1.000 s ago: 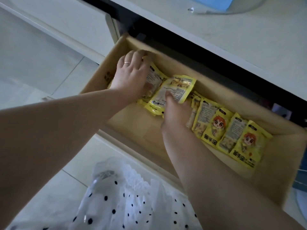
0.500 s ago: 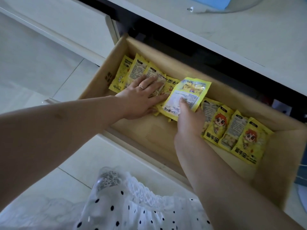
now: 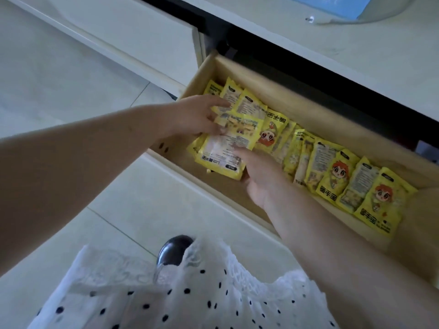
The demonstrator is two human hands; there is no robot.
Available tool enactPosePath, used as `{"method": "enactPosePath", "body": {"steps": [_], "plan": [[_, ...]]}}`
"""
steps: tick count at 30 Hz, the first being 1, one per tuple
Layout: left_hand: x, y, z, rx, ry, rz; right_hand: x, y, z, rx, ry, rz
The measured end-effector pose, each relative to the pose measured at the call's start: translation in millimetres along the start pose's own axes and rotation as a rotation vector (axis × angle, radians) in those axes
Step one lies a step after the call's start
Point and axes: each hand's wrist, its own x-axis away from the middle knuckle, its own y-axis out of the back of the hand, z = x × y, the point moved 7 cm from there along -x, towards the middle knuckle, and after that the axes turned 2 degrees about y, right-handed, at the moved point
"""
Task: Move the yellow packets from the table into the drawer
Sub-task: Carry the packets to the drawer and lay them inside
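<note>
Both arms reach into the drawer [image 3: 280, 100], left hand [image 3: 197, 115] and right hand [image 3: 259, 176] pinching one yellow packet [image 3: 228, 148] between them.

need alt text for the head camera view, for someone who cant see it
Both bare hands, left hand and right hand, hold a large yellow foil packet over the left end of an open light wooden drawer. A row of smaller yellow snack packets lines the drawer, below a white tabletop.
</note>
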Motion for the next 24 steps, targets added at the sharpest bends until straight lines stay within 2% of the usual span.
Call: {"method": "enactPosePath", "body": {"steps": [2, 5, 7, 9, 15, 19, 24], "plan": [[-0.6, 2.6, 8.8, -0.100, 0.004, -0.005, -7.8, -4.4, -3.9, 0.204, 0.020, -0.001], [0.4, -1.0, 14.9, -0.288, 0.019, 0.013, -11.3, -2.3, -2.5, 0.636, 0.074, -0.035], [1.3, -3.1, 14.0, -0.433, -0.002, -0.006, -11.0, -2.5, -1.7, 0.779, 0.085, -0.030], [1.4, -3.4, 13.7, -0.509, -0.013, -0.036, -14.3, 0.1, -4.9, 0.801, 0.058, -0.032], [3.1, 3.4, 16.9, -0.679, 0.092, -0.091, -28.5, 19.0, -20.7, 0.729, -0.071, -0.057], [-1.8, -0.1, 21.7, -0.616, 0.114, -0.188, -32.7, 20.3, -23.7, 0.719, -0.113, -0.043], [-2.9, -5.9, 23.8, -0.702, 0.166, -0.147, -40.2, 22.3, -26.4, 0.788, -0.129, -0.083]]}}
